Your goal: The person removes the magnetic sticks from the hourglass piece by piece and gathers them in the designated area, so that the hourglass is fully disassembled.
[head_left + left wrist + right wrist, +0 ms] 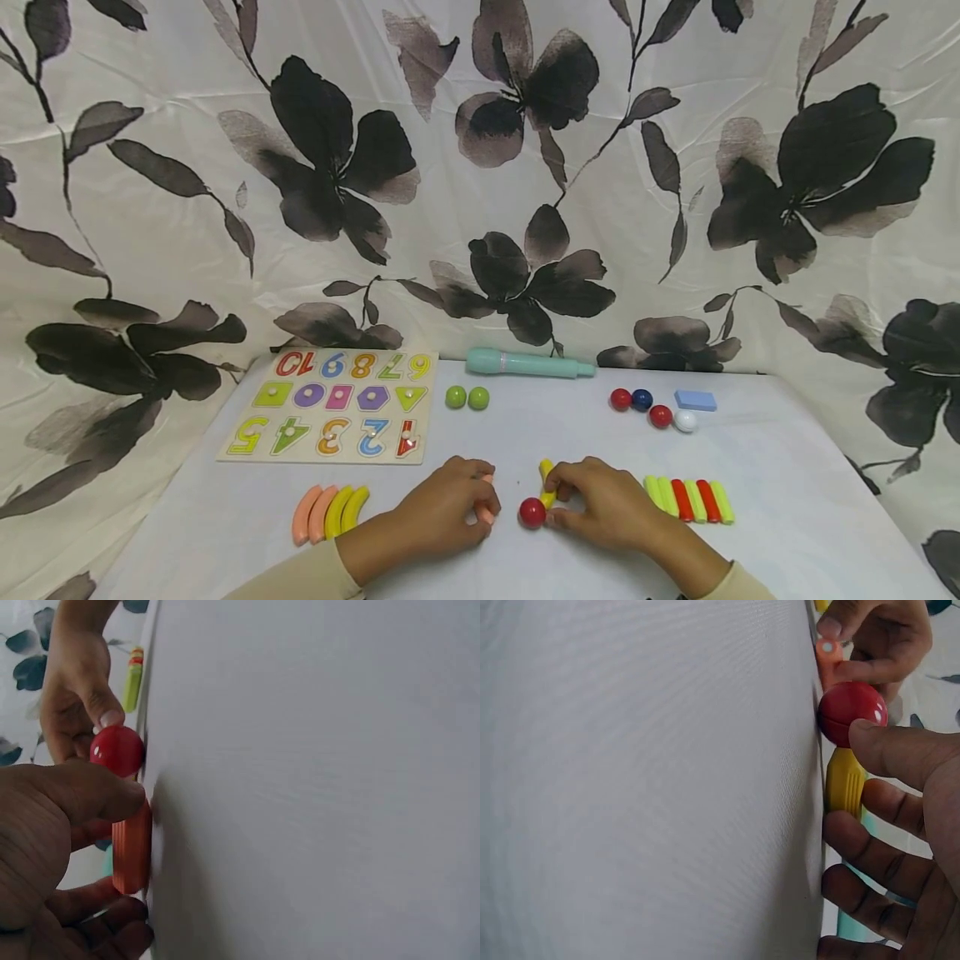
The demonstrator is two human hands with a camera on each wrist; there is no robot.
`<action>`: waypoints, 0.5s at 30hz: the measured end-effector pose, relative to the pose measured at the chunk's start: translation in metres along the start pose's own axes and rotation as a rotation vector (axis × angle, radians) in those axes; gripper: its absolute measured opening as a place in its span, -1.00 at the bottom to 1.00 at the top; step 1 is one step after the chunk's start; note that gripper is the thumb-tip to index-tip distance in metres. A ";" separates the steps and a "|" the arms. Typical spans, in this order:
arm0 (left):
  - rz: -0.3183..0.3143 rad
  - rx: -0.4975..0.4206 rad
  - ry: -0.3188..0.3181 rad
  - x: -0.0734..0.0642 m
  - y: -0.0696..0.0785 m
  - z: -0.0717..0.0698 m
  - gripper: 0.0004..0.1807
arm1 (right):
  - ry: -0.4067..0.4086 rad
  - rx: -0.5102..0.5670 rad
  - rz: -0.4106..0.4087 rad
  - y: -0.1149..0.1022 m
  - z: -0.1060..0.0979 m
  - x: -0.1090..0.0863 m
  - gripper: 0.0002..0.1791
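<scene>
Near the front middle of the table, my left hand [453, 507] pinches a salmon-orange curved stick [132, 851] between thumb and fingers. A small pale disc marks the end of that stick [829, 651] in the right wrist view. To its right, my right hand [611, 504] has its fingers on a yellow stick [844, 784] and its thumb against a glossy red ball [532, 513]. The ball sits at the near end of the yellow stick, on the side facing my left hand. A short gap separates the ball from the orange stick in the head view.
Curved orange and yellow sticks [330, 513] lie at left, a row of green and red sticks [688, 500] at right. Behind are a number puzzle board [273, 450], two green balls [467, 397], a teal marker-like tube [528, 364], several balls [651, 408] and a blue block [695, 401].
</scene>
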State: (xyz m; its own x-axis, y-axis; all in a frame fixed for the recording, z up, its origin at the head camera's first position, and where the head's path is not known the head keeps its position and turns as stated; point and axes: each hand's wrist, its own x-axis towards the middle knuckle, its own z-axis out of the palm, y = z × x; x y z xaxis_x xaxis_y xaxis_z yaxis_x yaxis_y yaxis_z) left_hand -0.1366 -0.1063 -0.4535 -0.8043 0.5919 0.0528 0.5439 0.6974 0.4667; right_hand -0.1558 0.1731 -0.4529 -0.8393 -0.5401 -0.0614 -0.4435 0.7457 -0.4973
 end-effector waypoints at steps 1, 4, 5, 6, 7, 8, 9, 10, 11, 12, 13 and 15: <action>-0.005 -0.003 -0.008 -0.002 -0.002 0.000 -0.83 | 0.001 -0.002 -0.002 0.000 0.000 0.000 -0.69; -0.039 -0.023 -0.044 -0.008 -0.009 -0.005 -0.71 | 0.001 -0.002 -0.007 0.000 0.000 0.000 -0.69; -0.049 -0.027 -0.053 -0.011 -0.011 -0.007 -0.67 | 0.000 -0.002 -0.009 0.000 0.000 0.000 -0.69; -0.055 -0.035 -0.058 -0.014 -0.013 -0.010 -0.65 | 0.000 -0.001 -0.009 0.000 0.000 0.000 -0.69; -0.069 -0.041 -0.064 -0.017 -0.015 -0.013 -0.62 | -0.001 0.000 -0.008 0.000 0.000 -0.001 -0.69; -0.076 -0.045 -0.063 -0.020 -0.017 -0.015 -0.60 | -0.003 0.001 -0.007 0.000 0.000 -0.001 -0.69; -0.077 -0.045 -0.058 -0.023 -0.019 -0.018 -0.59 | -0.003 0.000 -0.006 0.000 0.000 -0.001 -0.69; -0.079 -0.045 -0.049 -0.027 -0.021 -0.021 -0.58 | -0.003 0.000 -0.006 0.000 0.000 -0.001 -0.69; -0.078 -0.044 -0.036 -0.030 -0.023 -0.024 -0.56 | -0.004 -0.001 -0.006 0.000 0.000 -0.001 -0.69; -0.074 -0.044 -0.019 -0.034 -0.025 -0.027 -0.55 | -0.004 -0.002 -0.006 0.000 0.000 -0.001 -0.69; -0.069 -0.040 -0.001 -0.038 -0.027 -0.030 -0.53 | -0.003 -0.003 -0.006 0.000 0.000 -0.001 -0.69; -0.058 -0.031 0.038 -0.045 -0.031 -0.037 -0.50 | -0.003 -0.003 -0.005 -0.001 0.000 -0.001 -0.70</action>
State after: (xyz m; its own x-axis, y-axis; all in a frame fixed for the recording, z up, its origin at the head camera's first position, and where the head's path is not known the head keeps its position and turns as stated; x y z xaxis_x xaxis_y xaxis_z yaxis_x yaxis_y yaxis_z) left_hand -0.1256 -0.1695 -0.4381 -0.8429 0.5348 0.0583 0.4892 0.7169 0.4967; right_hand -0.1546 0.1732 -0.4526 -0.8362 -0.5449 -0.0617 -0.4484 0.7443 -0.4950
